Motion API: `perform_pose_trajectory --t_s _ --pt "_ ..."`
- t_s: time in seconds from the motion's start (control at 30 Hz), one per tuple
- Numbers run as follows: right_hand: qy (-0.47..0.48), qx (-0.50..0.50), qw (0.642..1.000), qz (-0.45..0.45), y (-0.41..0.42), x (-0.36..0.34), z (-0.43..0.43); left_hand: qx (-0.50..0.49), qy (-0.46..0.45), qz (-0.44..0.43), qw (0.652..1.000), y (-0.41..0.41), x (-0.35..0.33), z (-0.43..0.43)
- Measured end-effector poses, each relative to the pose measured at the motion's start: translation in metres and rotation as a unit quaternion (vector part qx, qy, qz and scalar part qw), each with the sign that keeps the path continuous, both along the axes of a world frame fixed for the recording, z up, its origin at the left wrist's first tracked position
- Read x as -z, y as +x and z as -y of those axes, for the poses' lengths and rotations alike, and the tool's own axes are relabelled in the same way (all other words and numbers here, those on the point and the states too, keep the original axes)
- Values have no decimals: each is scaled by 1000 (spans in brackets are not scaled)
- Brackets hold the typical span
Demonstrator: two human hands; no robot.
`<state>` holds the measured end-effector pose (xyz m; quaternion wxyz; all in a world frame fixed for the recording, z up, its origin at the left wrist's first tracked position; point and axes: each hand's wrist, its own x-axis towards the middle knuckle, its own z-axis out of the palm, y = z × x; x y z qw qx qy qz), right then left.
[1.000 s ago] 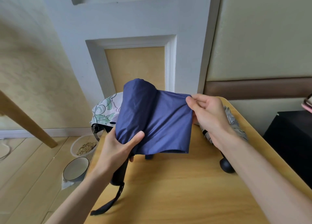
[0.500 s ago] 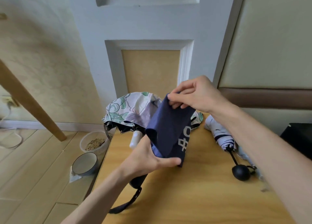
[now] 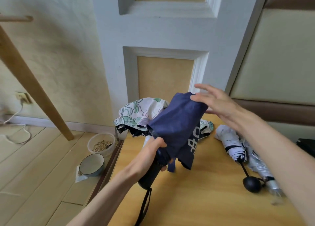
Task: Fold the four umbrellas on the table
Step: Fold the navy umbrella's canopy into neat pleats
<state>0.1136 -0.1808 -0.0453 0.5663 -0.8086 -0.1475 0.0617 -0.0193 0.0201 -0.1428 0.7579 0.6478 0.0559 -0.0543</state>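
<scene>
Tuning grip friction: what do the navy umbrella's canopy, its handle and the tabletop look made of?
Canopy: thin matte synthetic-looking cloth; it creases and drapes. Handle: smooth black, likely plastic or rubber; dull sheen. Tabletop: light wood or wood-look laminate, satin; faint grain, can't tell which.

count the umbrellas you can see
4: a navy umbrella gripped by the left hand; a floral umbrella behind it; a white umbrella at right; a silver umbrella beside that, partly hidden.
</scene>
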Motion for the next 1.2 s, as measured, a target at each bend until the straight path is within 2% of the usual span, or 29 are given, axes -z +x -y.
perform_pose_trajectory --t_s 0.07,0.23,0.37,0.43,0.6,0.73,0.9,0.97,1.03,1.1,1.13,1.2 --pt "-23 -17 999 -31 -3 4 2 17 16 2 1000 1 1 -2" --pt "-53 49 995 63 -7 6 -11 105 157 116 975 -12 9 2" --pt "-80 74 988 110 -8 10 -18 82 128 107 983 -12 9 6" --pt "-52 58 994 72 -12 2 -13 60 120 89 987 -9 8 3" --pt "-33 -72 996 -37 -21 -1 13 48 141 87 985 -6 2 -4" --pt "-12 -34 999 -30 -22 6 3 35 173 118 977 -9 -1 -1" --pt "-28 1 999 -19 -22 0 -4 15 244 203 948 -13 -4 -4" --pt "-33 18 999 2 -24 -2 -6 6 246 217 945 -12 -2 -4" --pt "-6 43 998 34 -24 -2 -8 -19 205 200 958 -9 -4 -2" --pt "20 76 995 67 -22 -2 -9 -88 187 182 961 -4 -2 -1" --pt "21 92 992 86 -21 -2 -9 -156 236 196 939 -2 -1 -3" --pt "-10 121 985 125 -18 -4 -10 -278 381 290 833 -1 0 -9"
